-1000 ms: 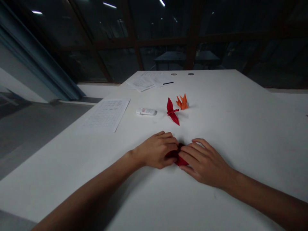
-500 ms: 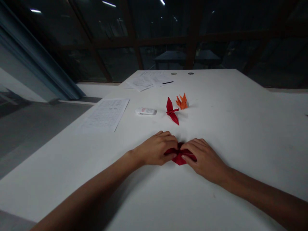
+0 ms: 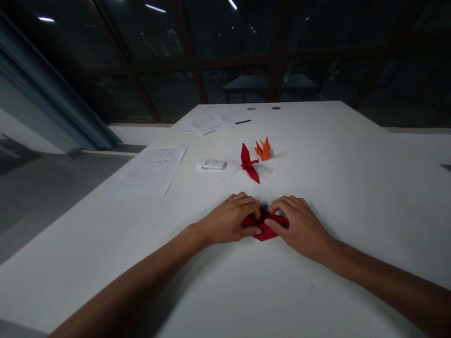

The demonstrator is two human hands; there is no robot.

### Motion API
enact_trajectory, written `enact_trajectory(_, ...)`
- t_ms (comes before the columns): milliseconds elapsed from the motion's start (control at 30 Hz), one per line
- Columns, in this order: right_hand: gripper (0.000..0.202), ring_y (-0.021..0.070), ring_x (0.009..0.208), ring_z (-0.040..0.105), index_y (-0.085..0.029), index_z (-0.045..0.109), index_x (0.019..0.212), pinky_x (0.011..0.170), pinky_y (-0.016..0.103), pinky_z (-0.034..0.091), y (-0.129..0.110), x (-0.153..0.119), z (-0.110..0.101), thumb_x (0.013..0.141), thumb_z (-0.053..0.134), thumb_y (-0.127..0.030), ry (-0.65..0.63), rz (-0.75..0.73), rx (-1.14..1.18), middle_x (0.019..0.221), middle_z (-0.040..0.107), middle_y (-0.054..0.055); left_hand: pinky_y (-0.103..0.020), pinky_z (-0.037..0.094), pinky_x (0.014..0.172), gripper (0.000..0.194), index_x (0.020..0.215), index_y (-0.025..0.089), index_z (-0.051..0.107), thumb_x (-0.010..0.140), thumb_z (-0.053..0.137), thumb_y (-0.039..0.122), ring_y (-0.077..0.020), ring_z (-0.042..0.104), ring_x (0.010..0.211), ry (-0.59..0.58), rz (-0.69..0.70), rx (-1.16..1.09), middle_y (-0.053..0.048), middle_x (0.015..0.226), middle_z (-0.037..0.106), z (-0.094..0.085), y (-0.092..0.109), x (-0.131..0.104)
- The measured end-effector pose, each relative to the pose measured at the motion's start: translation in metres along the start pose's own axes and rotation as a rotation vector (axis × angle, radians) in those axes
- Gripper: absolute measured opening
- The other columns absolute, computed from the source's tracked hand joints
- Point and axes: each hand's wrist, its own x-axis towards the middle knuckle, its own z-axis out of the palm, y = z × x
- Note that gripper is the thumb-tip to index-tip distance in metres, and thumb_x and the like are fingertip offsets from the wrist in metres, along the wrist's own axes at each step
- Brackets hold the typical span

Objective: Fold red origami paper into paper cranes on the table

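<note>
Dark windows [image 3: 232, 37] beyond a white table [image 3: 352, 188], in dim light.
Brown frames [image 3: 277, 56] across the windows, with at least 3 bright light streaks [image 3: 155, 8] high in the glass; lower down, a dim desk [image 3: 246, 82], reflected or outside, hard to tell. At left, a slanted blue curtain [image 3: 52, 89], pale wall [image 3: 28, 126], low white ledge [image 3: 134, 134] and grey floor [image 3: 52, 188].

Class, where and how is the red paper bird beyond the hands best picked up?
Probably pinch the red paper bird lightly at its folded middle, coming from the near left: one thin wing points away, the other toward the near right, and the orange paper figure stands close behind to the right.
</note>
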Motion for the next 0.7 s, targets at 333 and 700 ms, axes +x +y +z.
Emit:
enact_trajectory(333, 0.005, 0.0223, 0.097, 0.064, -0.025, 0.067, 0.089, 0.09, 0.043, 0.045, 0.011, 0.006, -0.008, 0.087, 0.069, -0.021, -0.078, 0.11, 0.182, 0.101, 0.07, 0.002, -0.048, 0.046, 0.098, 0.076, 0.137, 0.022, 0.045, 0.076, 0.081, 0.052, -0.0301, 0.058, 0.117, 0.113, -0.151, 0.028, -0.01, 0.123, 0.065, 0.01, -0.004, 0.001)
enact_trajectory(700, 0.004, 0.0196, 0.089, 0.067, -0.023, 0.066, 0.086, 0.082, 0.035, 0.053, 0.005, 0.009, -0.014, 0.09, 0.065, -0.021, -0.092, 0.076, 0.374, 0.095, 0.07, 0.002, -0.043, 0.051, 0.094, 0.083, 0.143, 0.026, 0.04, 0.075, 0.084, 0.042, -0.0258, 0.064, 0.105, 0.13, -0.131, -0.045, -0.006, 0.116, 0.065, 0.009, -0.004, 0.001)
